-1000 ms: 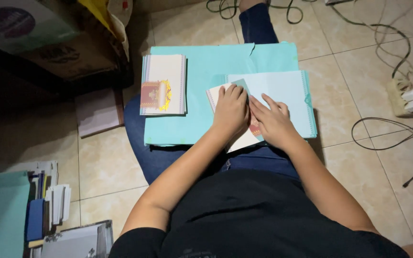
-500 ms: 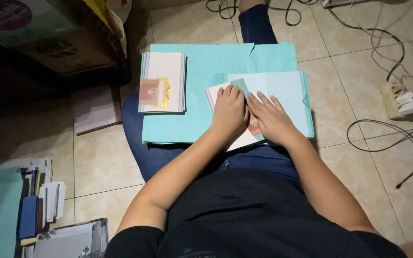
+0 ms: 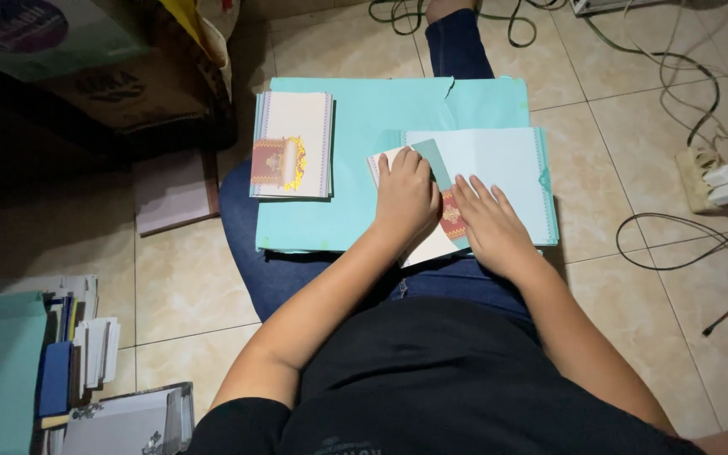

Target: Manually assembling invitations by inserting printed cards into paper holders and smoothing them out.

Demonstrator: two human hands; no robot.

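Observation:
My left hand (image 3: pixel 405 200) lies flat, fingers together, on a white card (image 3: pixel 425 246) that rests on a teal folder (image 3: pixel 364 135) across my lap. My right hand (image 3: pixel 488 222) presses flat beside it, fingers spread, partly over the card's red and gold patch (image 3: pixel 452 216) and a teal strip (image 3: pixel 434 162). A pale blue envelope (image 3: pixel 499 168) lies under and to the right of the card. At the folder's left edge sits a stack of white cards (image 3: pixel 292 145) with a red and gold emblem.
A cardboard box (image 3: pixel 103 76) stands at the upper left, with a pinkish pad (image 3: pixel 174 190) on the tiled floor below it. Piles of papers and envelopes (image 3: pixel 69 362) lie at the lower left. Cables and a power strip (image 3: pixel 714 181) run along the right.
Both hands stay pressed on the card, with only slight shifts. The view has drifted a little.

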